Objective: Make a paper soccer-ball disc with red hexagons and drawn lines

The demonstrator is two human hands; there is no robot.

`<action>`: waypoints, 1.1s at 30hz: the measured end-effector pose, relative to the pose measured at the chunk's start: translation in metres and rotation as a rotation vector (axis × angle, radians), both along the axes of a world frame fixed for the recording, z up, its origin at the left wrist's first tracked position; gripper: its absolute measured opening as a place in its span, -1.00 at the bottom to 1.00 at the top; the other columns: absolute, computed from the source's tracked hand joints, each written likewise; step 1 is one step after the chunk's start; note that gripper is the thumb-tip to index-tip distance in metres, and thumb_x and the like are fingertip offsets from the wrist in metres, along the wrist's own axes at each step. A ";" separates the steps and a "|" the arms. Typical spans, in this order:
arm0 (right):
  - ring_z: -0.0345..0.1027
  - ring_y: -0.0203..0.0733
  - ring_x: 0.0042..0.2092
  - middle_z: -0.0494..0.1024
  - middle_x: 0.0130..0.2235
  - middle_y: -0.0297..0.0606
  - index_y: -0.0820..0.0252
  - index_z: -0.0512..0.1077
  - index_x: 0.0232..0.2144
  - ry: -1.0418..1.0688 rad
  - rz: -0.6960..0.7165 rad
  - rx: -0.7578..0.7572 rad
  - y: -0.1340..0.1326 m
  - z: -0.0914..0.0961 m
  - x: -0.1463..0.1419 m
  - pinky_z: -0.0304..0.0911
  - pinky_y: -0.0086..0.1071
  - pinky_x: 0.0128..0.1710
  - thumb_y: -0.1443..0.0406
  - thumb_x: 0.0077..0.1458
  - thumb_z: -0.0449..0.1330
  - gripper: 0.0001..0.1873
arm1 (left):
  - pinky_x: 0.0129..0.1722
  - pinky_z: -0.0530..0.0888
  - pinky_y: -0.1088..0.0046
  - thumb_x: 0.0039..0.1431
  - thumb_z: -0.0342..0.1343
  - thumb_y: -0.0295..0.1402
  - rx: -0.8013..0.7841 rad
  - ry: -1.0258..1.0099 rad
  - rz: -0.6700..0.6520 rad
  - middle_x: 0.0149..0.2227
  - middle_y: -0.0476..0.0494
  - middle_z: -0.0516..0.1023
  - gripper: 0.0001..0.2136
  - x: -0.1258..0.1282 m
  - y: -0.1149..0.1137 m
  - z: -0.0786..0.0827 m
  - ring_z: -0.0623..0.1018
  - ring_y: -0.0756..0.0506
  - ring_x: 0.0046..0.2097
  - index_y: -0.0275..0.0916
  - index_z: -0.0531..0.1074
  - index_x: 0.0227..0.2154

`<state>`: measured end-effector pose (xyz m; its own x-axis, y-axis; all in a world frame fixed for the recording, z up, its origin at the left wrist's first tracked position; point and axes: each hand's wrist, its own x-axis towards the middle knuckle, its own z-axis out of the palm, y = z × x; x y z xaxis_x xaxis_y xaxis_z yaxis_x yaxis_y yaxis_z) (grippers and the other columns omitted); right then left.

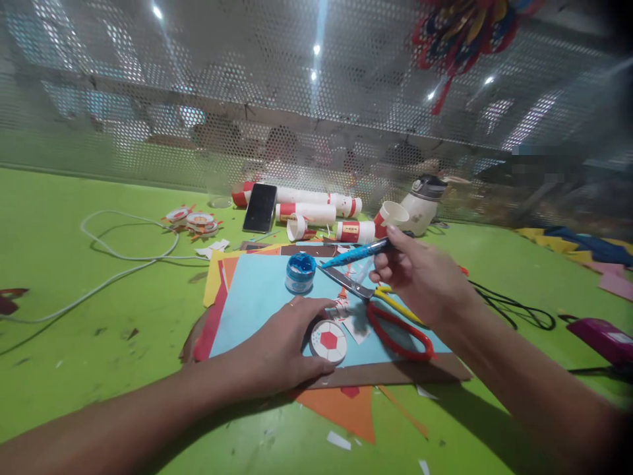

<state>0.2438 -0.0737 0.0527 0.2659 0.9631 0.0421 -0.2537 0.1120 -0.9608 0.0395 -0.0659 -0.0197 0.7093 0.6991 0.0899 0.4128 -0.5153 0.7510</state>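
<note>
My left hand [291,343] is curled round a white disc [328,343], with thumb and fingers at its edge. The disc bears a red hexagon, thin dividing lines and small blue dots on its left side. In my right hand [420,270], pinched between thumb and fingers, is a blue pen [359,253] with a dark rear end. Its tip points left, close to an open jar of blue paint [300,274]. Below the pen lie scissors [400,323] with red and yellow handles, their blades toward the jar. Light blue paper [262,310] lies beneath these things.
White and red paper tubes [306,214], a phone [260,208], a paper cup [393,216] and a flask [422,204] stand at the back. Red-and-white wheel shapes [200,223] and a white cable [123,254] lie left. Dark cord [519,307] and a magenta box [601,340] are right.
</note>
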 end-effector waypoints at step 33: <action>0.40 -0.31 -0.54 0.48 -0.56 -0.37 0.24 0.44 -0.43 -0.671 -0.017 0.283 0.028 -0.014 -0.006 0.39 -0.39 -0.46 0.13 0.07 0.24 -0.74 | 0.07 0.36 0.13 -0.07 0.29 -0.32 0.021 -0.077 -0.019 0.07 -0.22 0.42 -0.40 -0.001 -0.002 0.002 0.41 -0.25 0.07 -0.19 0.30 0.09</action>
<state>0.2374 -0.0457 0.0391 0.1104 0.8872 0.4480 0.3835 0.3778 -0.8427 0.0387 -0.0676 -0.0172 0.7130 0.6828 0.1593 0.3439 -0.5386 0.7692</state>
